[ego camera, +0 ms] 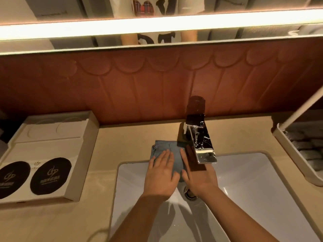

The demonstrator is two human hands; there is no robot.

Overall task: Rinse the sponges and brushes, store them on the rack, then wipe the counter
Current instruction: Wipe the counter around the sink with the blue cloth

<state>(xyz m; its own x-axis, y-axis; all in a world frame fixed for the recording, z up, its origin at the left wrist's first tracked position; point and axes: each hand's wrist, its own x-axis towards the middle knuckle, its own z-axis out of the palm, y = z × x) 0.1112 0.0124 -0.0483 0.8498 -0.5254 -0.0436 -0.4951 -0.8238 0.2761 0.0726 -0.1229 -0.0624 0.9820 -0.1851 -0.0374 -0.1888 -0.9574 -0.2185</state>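
Blue-grey cloth point(166, 145) is lying on the counter point(131, 137) beside the faucet point(201, 140); we're pressing our left hand point(160, 173) flat on it, right hand point(201, 177) flat alongside, probably keeping it spread for wiping.

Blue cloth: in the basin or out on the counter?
Mostly out: blue cloth lies on the counter behind the sink, near edge hanging over the rim. Left hand presses it flat; right hand touches its side.

Bare forearms point(139, 215) are shown entering from the lower edge of the frame, ending in a bare left grip point(161, 173) and right grip point(199, 177). In the mirror point(253, 4) at top centre, a white T-shirt point(122, 7) is reflected, printed with black lettering point(166, 5) and a red plaid patch point(143, 7).
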